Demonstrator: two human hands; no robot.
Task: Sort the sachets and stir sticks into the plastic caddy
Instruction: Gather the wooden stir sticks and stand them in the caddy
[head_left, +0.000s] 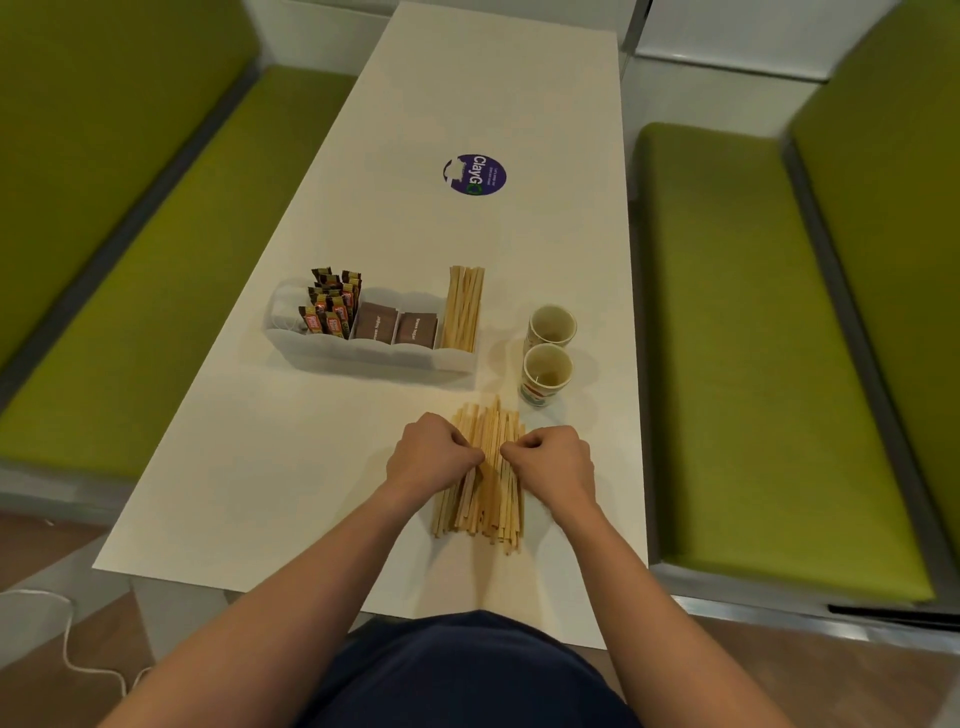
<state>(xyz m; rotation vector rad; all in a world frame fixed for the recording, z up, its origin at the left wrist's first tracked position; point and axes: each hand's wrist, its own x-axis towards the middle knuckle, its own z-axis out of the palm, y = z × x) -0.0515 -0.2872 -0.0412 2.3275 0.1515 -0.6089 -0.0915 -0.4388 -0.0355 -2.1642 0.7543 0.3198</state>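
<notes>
Wooden sticks (464, 309), brown sachets (397, 329) fill plastic caddy (363, 355).

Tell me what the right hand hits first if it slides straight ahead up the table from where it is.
Probably the nearer paper cup, just beyond the right hand, though the line may pass slightly left of it. The hand already rests on the loose stir sticks.

A long white desk (322, 467) runs between green benches. On it sit a clear plastic caddy (363, 356), two paper cups (548, 353) just right of it, and a round purple sticker (475, 174) farther back. A loose pile of wooden stir sticks (485, 514) lies near the front edge.
</notes>
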